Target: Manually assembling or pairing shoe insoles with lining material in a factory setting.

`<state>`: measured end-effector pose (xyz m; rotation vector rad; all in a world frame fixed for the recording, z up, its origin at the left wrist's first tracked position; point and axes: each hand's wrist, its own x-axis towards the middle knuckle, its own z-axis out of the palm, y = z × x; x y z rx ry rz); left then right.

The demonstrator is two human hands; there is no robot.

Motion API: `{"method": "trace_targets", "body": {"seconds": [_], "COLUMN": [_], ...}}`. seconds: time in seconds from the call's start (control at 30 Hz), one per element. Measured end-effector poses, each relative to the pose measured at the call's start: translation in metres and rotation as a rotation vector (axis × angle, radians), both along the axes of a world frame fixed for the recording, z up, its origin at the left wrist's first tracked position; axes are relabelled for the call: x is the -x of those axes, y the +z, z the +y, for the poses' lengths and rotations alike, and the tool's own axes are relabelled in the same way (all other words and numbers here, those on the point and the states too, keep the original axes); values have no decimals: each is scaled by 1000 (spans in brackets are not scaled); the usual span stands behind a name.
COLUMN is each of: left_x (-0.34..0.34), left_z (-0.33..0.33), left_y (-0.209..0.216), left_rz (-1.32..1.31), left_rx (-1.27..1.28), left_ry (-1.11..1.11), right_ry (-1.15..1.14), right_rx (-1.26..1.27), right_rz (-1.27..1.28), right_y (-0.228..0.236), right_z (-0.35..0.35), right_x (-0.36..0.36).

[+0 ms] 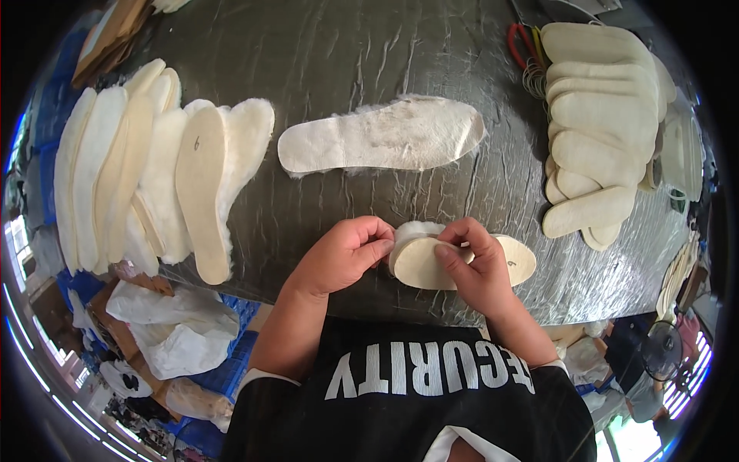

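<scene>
Near the table's front edge, my right hand (pixel 479 268) grips a cream insole (pixel 419 266), its thumb on top. White fleece (pixel 418 229) shows along the insole's far side, and a rounded, marked end (pixel 519 260) sticks out to the right of the hand. It looks folded or stacked, but which I cannot tell. At the left end, my left hand (pixel 342 252) closes thumb and fingers in a pinch at the fleece edge; what lies between the fingertips is hidden. Beyond both hands, a single off-white insole (pixel 381 138) with a fuzzy rim and greyish smudges lies flat.
Several fleece insoles (pixel 158 169) overlap on the left of the dark, wrinkled table cover (pixel 339 46). Many cream insoles (pixel 600 115) are piled at the right, beside red-handled scissors or a similar tool (pixel 520 42). White plastic bags (pixel 181 327) and blue crates (pixel 239 369) stand below the left edge.
</scene>
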<state>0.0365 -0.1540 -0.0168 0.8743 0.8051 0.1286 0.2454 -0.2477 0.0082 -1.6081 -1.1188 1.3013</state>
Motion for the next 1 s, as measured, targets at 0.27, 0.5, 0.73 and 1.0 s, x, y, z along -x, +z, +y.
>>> {"method": "trace_targets", "body": {"seconds": [0.27, 0.5, 0.73, 1.0], "left_x": [-6, -10, -12, -12], "left_z": [0, -2, -3, -5], "left_y": [5, 5, 10, 12], "left_rz": [-39, -67, -85, -69], "left_rx": [-29, -36, -27, -70], "left_ry": [8, 16, 18, 10], "right_ry": [-25, -38, -68, -87], "right_rx": [13, 6, 21, -24], "right_rz": [47, 29, 53, -33], "right_y": [0, -1, 0, -4], "right_z": [-2, -4, -4, -8], "right_x": [-2, -3, -2, 1]}}
